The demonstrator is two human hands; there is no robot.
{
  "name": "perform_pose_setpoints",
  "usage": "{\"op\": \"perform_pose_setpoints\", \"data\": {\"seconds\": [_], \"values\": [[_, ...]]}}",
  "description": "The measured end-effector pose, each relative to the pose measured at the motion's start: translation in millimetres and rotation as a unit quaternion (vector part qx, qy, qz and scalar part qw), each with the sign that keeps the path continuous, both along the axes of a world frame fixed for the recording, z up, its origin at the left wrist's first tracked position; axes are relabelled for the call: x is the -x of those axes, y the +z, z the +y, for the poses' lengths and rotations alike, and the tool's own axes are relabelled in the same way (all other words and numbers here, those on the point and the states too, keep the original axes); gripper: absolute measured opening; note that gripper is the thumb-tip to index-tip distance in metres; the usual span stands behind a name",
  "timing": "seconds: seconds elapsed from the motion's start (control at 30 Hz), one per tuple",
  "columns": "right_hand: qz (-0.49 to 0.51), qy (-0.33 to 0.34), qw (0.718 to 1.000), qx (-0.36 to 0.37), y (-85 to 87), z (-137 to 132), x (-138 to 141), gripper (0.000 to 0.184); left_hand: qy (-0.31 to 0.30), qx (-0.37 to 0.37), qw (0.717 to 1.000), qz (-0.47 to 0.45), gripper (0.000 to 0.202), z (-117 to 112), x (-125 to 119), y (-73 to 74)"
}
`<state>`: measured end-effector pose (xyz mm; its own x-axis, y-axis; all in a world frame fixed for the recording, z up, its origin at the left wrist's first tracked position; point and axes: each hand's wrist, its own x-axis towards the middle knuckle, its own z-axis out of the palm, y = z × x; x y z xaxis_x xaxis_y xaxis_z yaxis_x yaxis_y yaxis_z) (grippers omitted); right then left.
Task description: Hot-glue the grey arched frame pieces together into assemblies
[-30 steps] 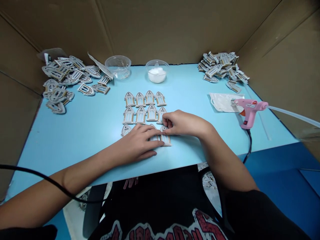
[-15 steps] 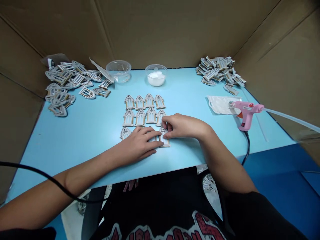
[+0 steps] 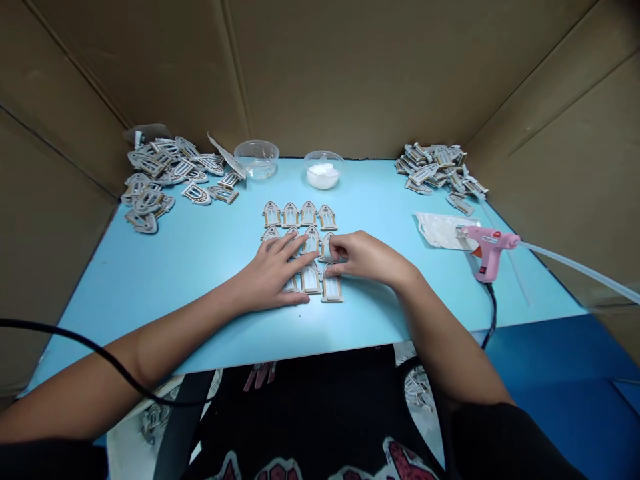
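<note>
Small arched window pieces, white with gold edging, lie in rows on the light blue table (image 3: 200, 267); one piece (image 3: 309, 214) is in the back row. My left hand (image 3: 273, 270) lies flat over the left and middle pieces of the two nearer rows, its fingers spread and partly covering them. At the right-hand column, my right hand (image 3: 357, 257) has its fingers curled in and its thumb at the top of the front right window piece (image 3: 332, 289). Whatever lies between those fingertips is hidden.
Heaps of window pieces lie at the back left (image 3: 170, 163) and back right (image 3: 437, 167). A clear tub (image 3: 257, 160) and a tub of white material (image 3: 323, 172) stand along the cardboard wall. A pink glue gun (image 3: 490, 250) rests on a plastic packet (image 3: 435, 230).
My left hand has shifted back and spread its fingers, uncovering part of the front row. My right hand stays curled at the right column. The whole view has tilted slightly.
</note>
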<state>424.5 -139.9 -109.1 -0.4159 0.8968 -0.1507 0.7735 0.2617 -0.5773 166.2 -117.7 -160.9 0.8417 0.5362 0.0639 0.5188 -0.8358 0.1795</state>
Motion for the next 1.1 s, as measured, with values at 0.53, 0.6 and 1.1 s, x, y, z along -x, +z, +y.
{"op": "perform_pose_setpoints", "data": {"seconds": [0.53,0.6,1.1], "values": [[-0.004,-0.232,0.94,-0.248,19.8,-77.8,-28.9,0.051,0.182,0.12,0.966,-0.14,0.101,47.7,25.0,-10.0],[-0.009,-0.288,0.925,-0.247,10.5,-101.9,-49.2,0.052,0.164,0.124,0.969,-0.136,0.102,43.1,21.7,-9.9],[-0.015,-0.593,0.783,-0.188,-45.9,-115.4,-202.2,0.046,0.172,0.092,0.972,-0.131,0.096,49.8,21.4,-15.2]]}}
